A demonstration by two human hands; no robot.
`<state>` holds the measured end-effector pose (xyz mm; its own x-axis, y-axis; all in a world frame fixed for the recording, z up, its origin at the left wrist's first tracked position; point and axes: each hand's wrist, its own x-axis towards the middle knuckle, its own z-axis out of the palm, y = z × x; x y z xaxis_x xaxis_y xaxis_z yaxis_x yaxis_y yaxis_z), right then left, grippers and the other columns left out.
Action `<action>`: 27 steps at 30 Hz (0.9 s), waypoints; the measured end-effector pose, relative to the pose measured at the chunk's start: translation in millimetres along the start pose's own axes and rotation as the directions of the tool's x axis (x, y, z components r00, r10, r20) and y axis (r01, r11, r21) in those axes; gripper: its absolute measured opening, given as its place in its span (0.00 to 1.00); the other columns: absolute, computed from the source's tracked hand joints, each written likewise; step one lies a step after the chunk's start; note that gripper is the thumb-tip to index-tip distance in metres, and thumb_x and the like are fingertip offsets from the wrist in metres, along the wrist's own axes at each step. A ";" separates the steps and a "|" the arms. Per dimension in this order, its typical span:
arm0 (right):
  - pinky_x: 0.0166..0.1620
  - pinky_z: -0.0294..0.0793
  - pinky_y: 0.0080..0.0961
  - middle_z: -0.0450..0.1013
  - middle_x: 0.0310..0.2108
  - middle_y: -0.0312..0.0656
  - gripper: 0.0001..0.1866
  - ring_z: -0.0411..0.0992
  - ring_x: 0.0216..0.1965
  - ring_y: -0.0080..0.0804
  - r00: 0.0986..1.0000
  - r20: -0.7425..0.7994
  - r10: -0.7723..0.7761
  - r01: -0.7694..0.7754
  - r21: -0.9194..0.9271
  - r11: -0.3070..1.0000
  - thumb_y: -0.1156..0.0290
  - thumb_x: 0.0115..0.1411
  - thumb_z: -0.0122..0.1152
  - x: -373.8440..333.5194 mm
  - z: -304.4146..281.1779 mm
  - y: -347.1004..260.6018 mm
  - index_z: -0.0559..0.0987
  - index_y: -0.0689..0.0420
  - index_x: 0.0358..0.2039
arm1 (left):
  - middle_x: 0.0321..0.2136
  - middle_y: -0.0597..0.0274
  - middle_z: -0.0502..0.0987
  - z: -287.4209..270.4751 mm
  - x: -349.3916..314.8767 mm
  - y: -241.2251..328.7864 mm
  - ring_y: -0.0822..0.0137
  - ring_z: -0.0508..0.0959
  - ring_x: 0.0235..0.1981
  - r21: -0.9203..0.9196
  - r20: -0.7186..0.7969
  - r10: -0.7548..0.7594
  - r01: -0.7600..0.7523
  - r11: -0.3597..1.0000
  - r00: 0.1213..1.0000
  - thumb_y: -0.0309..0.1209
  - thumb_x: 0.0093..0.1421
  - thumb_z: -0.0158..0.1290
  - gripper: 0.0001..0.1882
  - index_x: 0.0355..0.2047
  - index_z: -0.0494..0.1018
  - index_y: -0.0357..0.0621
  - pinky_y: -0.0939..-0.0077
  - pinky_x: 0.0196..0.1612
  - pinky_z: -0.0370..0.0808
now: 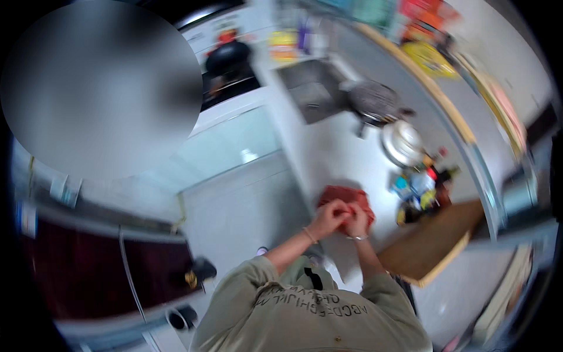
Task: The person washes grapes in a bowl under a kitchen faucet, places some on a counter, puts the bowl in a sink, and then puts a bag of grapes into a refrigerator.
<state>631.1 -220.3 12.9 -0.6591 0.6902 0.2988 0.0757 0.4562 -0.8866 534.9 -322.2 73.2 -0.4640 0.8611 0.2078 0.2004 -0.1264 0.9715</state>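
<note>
A crumpled red plastic bag (343, 192) lies on the white counter, close to its front edge. My left hand (331, 218) is closed on the gathered top of the bag, with fingers bent. Against it, my right hand (355, 224) also pinches the red material. The fingertips of the two hands nearly meet. What the bag holds, if anything, is hidden.
A sink (316, 97) is set into the counter beyond the bag. Beside it stand a dark pan (373, 98) and white dishes (403, 142). Bottles and packets (423, 190) crowd the right, near a wooden panel (437, 246). A black wok (227, 57) sits on the stove.
</note>
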 end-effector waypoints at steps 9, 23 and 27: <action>0.38 0.65 0.17 0.67 0.33 0.34 0.08 0.64 0.34 0.21 0.795 0.602 0.070 -0.352 0.364 0.862 0.74 0.57 0.45 -64.7 104.2 -117.6 0.71 0.61 0.35 | 0.34 0.65 0.71 -135.6 -233.3 -10.6 0.77 0.71 0.31 -0.012 -0.846 -0.118 0.202 0.979 0.520 0.26 0.54 0.50 0.13 0.41 0.67 0.42 0.83 0.35 0.70; 0.31 0.65 0.15 0.67 0.26 0.29 0.09 0.64 0.28 0.16 0.102 0.978 -0.183 -0.710 0.200 0.675 0.64 0.58 0.49 -345.1 369.6 -361.9 0.71 0.57 0.30 | 0.49 0.48 0.62 -386.0 -771.3 180.8 0.50 0.61 0.51 -0.069 -0.563 0.603 0.759 0.647 -0.565 0.33 0.49 0.54 0.30 0.52 0.57 0.39 0.64 0.55 0.55; 0.34 0.66 0.16 0.69 0.29 0.31 0.10 0.65 0.30 0.18 -0.047 0.991 -0.127 -0.557 0.079 0.826 0.66 0.58 0.48 -403.5 390.8 -408.4 0.72 0.59 0.34 | 0.48 0.44 0.63 -442.3 -845.3 195.2 0.49 0.64 0.49 -0.134 -0.641 0.519 0.748 0.650 -0.565 0.37 0.50 0.53 0.33 0.52 0.55 0.34 0.66 0.52 0.61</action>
<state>573.7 -904.7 116.5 -0.7198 -0.6471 -0.2513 0.3707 -0.0522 -0.9273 584.6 -1292.7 137.6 -0.1871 -0.8683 0.4594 -0.3328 0.4961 0.8020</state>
